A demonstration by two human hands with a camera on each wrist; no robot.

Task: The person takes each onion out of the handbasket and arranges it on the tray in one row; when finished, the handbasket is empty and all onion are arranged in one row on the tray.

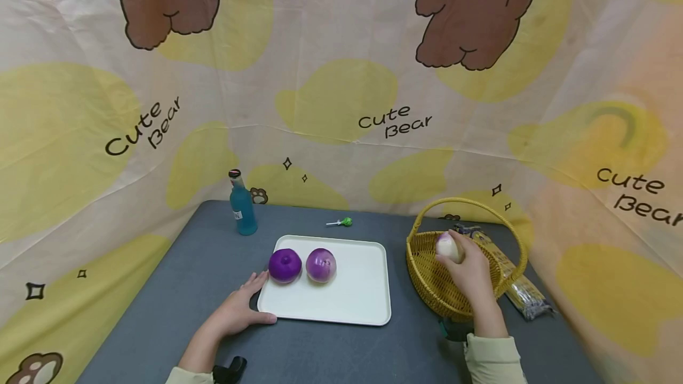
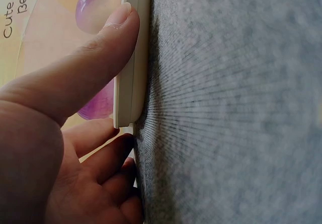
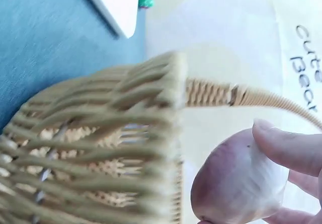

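My right hand holds a garlic bulb, white with a purple flush, between thumb and fingers. It is over the yellow woven basket, inside the arch of its handle. At the near left corner of the white tray is my left hand. Its thumb lies against the tray's front edge, and the other fingers reach along the left side. On the tray, a dark purple onion and a paler, glossy purple onion sit side by side.
A blue bottle stands at the back left of the grey table. A green lollipop lies behind the tray. Beyond the basket's right side lies a long, shiny packet. A printed cloth hangs behind the table.
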